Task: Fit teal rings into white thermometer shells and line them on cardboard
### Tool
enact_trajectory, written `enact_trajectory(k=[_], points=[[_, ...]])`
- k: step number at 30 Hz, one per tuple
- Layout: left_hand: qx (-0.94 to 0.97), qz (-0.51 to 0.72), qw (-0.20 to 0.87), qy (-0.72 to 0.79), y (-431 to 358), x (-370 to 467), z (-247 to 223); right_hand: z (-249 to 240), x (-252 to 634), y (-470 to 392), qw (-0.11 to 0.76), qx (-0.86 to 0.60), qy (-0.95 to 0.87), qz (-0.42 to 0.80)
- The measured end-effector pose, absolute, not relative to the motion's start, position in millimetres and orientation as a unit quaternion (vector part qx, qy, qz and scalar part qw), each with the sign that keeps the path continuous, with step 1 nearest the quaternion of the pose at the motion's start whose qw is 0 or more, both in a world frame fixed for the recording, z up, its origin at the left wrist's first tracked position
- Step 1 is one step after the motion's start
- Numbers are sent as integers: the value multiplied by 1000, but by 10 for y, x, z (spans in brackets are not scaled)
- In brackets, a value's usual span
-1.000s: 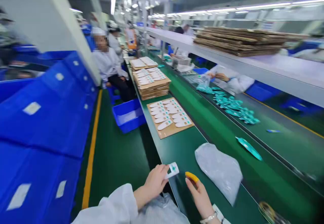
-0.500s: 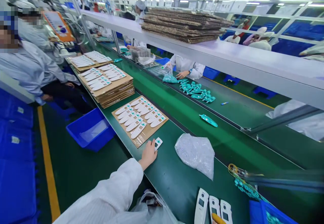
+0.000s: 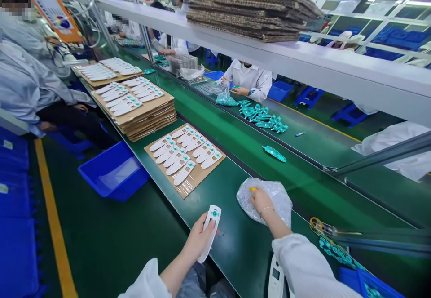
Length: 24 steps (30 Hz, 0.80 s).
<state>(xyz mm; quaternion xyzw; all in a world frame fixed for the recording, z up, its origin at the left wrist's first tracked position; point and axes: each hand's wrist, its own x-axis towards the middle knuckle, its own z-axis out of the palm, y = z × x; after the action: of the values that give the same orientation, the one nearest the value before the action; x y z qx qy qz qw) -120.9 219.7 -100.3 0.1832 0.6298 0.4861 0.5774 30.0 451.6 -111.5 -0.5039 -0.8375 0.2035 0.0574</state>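
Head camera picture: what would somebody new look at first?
Probably the big cardboard stack on the white shelf at the top. Next, maybe the bluish-green pieces heaped beyond the green belt. Up close, the left hand holds a white plastic piece, and the right hand, with something yellow at its end, is over the plastic bag.
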Motion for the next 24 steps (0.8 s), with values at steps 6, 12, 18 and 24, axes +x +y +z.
enact_trajectory(k=[6, 12, 18, 24], points=[[107, 553, 590, 578, 2048, -1321, -956, -1176, 308, 4575, 30, -508, -836, 204], [110, 547, 613, 559, 2117, -1326, -807, -862, 477, 4226, 104, -540, -797, 249], [152, 521, 644, 539, 2248, -1212, -592, -550, 705, 3754, 209, -547, -725, 363], [233, 491, 671, 505, 2322, -961, -313, -87, 810, 3204, 273, -534, -646, 473]])
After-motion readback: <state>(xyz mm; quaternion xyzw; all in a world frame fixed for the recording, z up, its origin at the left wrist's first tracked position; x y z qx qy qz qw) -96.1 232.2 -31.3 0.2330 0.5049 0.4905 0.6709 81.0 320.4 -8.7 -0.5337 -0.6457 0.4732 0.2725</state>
